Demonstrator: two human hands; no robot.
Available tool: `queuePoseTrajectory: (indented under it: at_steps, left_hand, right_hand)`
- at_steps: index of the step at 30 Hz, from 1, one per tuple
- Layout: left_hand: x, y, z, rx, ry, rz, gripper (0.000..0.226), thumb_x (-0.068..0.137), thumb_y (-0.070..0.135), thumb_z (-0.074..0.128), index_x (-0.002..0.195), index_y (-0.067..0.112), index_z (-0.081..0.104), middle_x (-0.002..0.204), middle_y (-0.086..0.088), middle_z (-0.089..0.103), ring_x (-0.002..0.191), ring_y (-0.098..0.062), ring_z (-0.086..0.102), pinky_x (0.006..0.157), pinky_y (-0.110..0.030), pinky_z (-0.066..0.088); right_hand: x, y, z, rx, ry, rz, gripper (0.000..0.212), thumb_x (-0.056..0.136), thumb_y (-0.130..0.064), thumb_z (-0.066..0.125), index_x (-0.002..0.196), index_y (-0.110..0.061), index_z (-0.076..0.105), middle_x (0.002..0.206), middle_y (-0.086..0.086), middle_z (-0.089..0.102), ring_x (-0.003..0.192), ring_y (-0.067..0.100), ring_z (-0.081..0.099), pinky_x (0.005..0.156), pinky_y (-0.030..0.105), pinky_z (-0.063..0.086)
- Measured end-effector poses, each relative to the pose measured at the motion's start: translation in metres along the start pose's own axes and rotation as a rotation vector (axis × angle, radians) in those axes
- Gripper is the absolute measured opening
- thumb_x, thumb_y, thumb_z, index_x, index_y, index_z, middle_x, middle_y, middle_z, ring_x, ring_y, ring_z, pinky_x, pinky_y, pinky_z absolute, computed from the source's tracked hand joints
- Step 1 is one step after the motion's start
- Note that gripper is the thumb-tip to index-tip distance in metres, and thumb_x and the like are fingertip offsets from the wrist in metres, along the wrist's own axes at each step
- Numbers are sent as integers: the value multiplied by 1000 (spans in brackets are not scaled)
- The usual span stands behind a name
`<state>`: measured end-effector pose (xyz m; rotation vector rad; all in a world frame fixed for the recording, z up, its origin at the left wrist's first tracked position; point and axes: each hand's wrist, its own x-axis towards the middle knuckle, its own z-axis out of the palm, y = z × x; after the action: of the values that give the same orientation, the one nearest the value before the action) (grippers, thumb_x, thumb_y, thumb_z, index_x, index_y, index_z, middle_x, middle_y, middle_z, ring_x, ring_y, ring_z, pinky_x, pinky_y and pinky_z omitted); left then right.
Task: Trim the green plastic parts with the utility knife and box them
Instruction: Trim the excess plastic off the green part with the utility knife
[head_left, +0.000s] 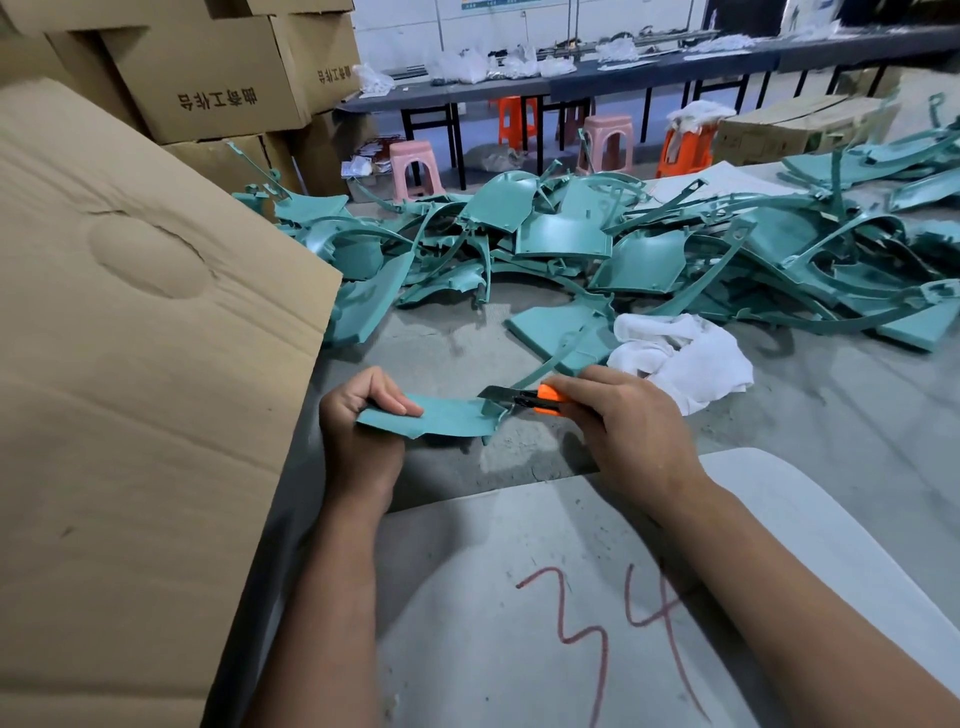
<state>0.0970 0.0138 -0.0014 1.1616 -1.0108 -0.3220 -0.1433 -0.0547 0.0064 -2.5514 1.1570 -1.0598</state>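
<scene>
Big cardboard box flap (145, 364) on my left blocks the view into the box, so can't tell what's in it; guessing it sits close so trimmed parts drop straight in. Closed cartons (208, 78) stacked behind it, contents unknown. Pile of green parts (571, 244) spread across the grey table (831, 415) ahead, within reach, looks like the untrimmed stock. White cloth (685, 358) lies just in front of the pile. Part in work (441, 418) is held above the table edge: left hand (358, 421) pinches its left end, thumb on top, to steady it. Right hand (628, 426) is wrapped round the orange utility knife (524, 399), blade at the part's right edge, probably shaving flash. Hands are apart, one at each end.
</scene>
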Motion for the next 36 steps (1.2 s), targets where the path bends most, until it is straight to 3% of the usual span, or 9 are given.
queuePoseTrajectory:
  at_steps: [5, 9, 15, 20, 25, 28, 31, 36]
  left_hand:
    - [3, -4, -8, 6, -46, 42, 46, 67, -14, 42, 53, 28, 55, 55, 4, 60, 55, -5, 53, 68, -12, 47]
    - [4, -5, -10, 34, -86, 80, 54, 70, -22, 42, 54, 28, 54, 56, 6, 60, 56, -5, 53, 71, -12, 47]
    - [5, -5, -8, 26, -30, 22, 55, 70, -36, 36, 57, 15, 48, 52, 5, 59, 54, -5, 52, 72, -12, 48]
    - [4, -3, -10, 17, -51, 26, 55, 68, -37, 35, 58, 16, 49, 52, 5, 58, 55, -6, 51, 70, -16, 47]
    - [5, -4, -9, -15, -39, -28, 50, 66, -33, 34, 58, 14, 48, 51, 4, 57, 53, -9, 50, 66, -20, 45]
    - [4, -2, -10, -9, -74, -15, 37, 65, -22, 39, 57, 14, 48, 52, 5, 57, 55, -9, 51, 69, -18, 46]
    - [4, -4, -11, -18, -67, -43, 45, 67, -30, 37, 58, 14, 48, 51, 4, 57, 54, -9, 51, 68, -18, 46]
    - [5, -6, -11, -11, -23, -71, 49, 68, -34, 35, 57, 12, 48, 52, 4, 58, 55, -13, 51, 71, -23, 47]
  right_hand:
    - [-2, 15, -10, 130, -137, -137, 24, 102, -19, 64, 122, -26, 75, 90, -10, 63, 83, 19, 59, 67, 43, 50]
    - [0, 10, -3, 100, -11, -72, 21, 104, -25, 61, 119, -25, 76, 88, -6, 65, 81, 24, 61, 65, 45, 51]
    - [-2, 16, -7, 114, -152, -176, 25, 102, -18, 65, 122, -26, 75, 92, -12, 63, 84, 16, 58, 68, 43, 50]
    - [2, 6, 4, 76, -53, -152, 21, 103, -19, 62, 117, -24, 76, 88, -7, 66, 82, 23, 60, 66, 41, 49]
    - [-1, 16, -4, 119, -137, -195, 24, 100, -15, 66, 120, -22, 76, 92, -9, 66, 84, 18, 59, 68, 40, 50]
    - [2, 12, -1, 116, -85, -168, 23, 100, -14, 66, 119, -23, 77, 92, -7, 68, 84, 21, 61, 68, 43, 50]
    - [4, 0, 6, 99, -53, -160, 20, 101, -15, 64, 116, -21, 77, 89, -2, 68, 83, 27, 61, 67, 44, 49]
    - [-2, 11, -11, 113, -74, -158, 25, 101, -19, 59, 118, -22, 77, 87, -9, 64, 82, 21, 60, 66, 41, 50]
